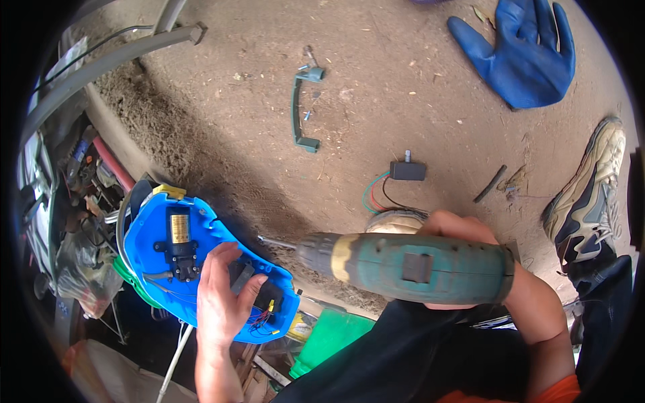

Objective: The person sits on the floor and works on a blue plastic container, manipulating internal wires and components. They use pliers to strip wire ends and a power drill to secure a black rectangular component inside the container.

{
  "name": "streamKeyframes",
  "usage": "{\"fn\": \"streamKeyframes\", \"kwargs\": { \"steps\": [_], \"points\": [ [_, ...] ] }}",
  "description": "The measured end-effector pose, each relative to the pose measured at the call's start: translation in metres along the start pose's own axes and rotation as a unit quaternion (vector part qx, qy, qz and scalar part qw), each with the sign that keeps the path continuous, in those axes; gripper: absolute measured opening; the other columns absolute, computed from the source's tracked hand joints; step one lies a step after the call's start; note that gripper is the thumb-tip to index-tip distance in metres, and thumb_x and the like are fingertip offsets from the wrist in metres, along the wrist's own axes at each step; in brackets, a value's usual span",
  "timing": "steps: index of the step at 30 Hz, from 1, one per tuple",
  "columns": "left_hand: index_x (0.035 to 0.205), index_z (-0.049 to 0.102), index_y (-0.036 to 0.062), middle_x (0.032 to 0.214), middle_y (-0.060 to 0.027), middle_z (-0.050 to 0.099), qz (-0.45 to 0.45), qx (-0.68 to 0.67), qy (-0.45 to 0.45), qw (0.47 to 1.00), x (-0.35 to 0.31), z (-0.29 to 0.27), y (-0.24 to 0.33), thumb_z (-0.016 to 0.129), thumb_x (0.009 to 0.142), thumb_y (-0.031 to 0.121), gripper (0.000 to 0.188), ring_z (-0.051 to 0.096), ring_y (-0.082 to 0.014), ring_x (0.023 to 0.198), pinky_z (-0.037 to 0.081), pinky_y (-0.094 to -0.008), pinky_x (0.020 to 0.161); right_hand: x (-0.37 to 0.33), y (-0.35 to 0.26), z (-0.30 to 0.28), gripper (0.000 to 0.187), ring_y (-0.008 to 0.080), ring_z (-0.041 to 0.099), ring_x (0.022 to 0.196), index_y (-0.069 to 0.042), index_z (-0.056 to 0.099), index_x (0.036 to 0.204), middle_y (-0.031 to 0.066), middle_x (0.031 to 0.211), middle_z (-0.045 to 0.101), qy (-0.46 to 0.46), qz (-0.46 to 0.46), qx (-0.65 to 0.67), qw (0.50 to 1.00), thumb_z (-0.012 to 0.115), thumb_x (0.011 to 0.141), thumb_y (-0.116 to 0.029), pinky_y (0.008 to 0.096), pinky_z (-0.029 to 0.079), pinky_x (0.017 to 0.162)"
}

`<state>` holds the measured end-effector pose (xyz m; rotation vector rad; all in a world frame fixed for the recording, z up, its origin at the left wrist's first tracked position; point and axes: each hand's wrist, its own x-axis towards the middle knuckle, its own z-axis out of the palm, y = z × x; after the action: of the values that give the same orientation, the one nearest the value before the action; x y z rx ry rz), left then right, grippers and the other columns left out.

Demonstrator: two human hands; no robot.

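Note:
My right hand (pixel 460 226) grips a worn green power drill (pixel 443 269) with a yellowish collar, mostly hidden behind its body. The drill lies level, its thin bit (pixel 277 242) pointing left toward the edge of a blue plastic housing (pixel 144 252). Over the right part of that housing is my left hand (pixel 225 292), open, thumb and fingers apart around a dark part (pixel 240 275); whether they touch it I cannot tell. A black pump with a gold label (pixel 180 232) sits inside the housing. Thin coloured wires (pixel 261 322) show beside my left thumb.
On the dirt ground lie a green handle (pixel 295 111), a small black box with wires (pixel 408 171), a black strip (pixel 490 183) and a blue glove (pixel 531 67). A shoe (pixel 581 191) stands at right. Clutter with plastic bags (pixel 84 275) fills the left; a green container (pixel 329 339) is below.

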<state>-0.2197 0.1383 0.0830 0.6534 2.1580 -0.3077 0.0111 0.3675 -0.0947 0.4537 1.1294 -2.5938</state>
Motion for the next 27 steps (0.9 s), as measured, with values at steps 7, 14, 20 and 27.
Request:
{"fn": "streamKeyframes", "kwargs": {
  "steps": [7, 14, 20, 27],
  "points": [
    [0.088, 0.055, 0.0071, 0.088, -0.0095, 0.061, 0.045, 0.312, -0.168, 0.934, 0.02, 0.003, -0.015, 0.087, 0.061, 0.028, 0.047, 0.062, -0.0315, 0.09, 0.051, -0.0417, 0.075, 0.015, 0.026, 0.033, 0.047, 0.0269, 0.06, 0.07, -0.008, 0.048, 0.097, 0.0095, 0.077, 0.059, -0.002, -0.037, 0.036, 0.999, 0.084, 0.072, -0.025, 0.0361, 0.047, 0.067],
    [0.083, 0.051, 0.0063, 0.081, -0.0102, 0.061, -0.021, 0.304, -0.151, 0.94, 0.011, 0.012, -0.015, 0.086, 0.062, 0.034, 0.049, 0.063, -0.0334, 0.082, 0.051, -0.0422, 0.074, 0.024, 0.029, 0.057, 0.046, 0.0451, 0.062, 0.08, -0.009, 0.043, 0.097, 0.0189, 0.08, 0.062, -0.037, 0.061, 0.047, 0.996, 0.078, 0.074, -0.027, 0.0482, 0.046, 0.065],
    [0.086, 0.053, 0.0046, 0.074, -0.0111, 0.06, 0.102, 0.326, -0.095, 0.935, 0.02, 0.014, -0.023, 0.081, 0.073, 0.034, 0.042, 0.063, -0.0341, 0.074, 0.048, -0.0504, 0.093, 0.042, 0.032, 0.087, 0.045, 0.0458, 0.061, 0.08, -0.008, 0.041, 0.095, 0.0198, 0.08, 0.061, 0.002, 0.024, 0.089, 0.996, 0.077, 0.076, -0.027, 0.0477, 0.046, 0.064],
    [0.092, 0.051, 0.0039, 0.076, -0.0137, 0.059, 0.068, 0.338, -0.12, 0.931, 0.015, 0.012, -0.029, 0.079, 0.075, 0.028, 0.041, 0.061, -0.0351, 0.075, 0.05, -0.0448, 0.078, 0.024, 0.052, 0.095, 0.044, 0.0316, 0.059, 0.069, -0.008, 0.046, 0.098, 0.0128, 0.076, 0.058, 0.063, -0.016, 0.171, 0.983, 0.08, 0.073, -0.019, 0.0409, 0.046, 0.063]
  ]
}}
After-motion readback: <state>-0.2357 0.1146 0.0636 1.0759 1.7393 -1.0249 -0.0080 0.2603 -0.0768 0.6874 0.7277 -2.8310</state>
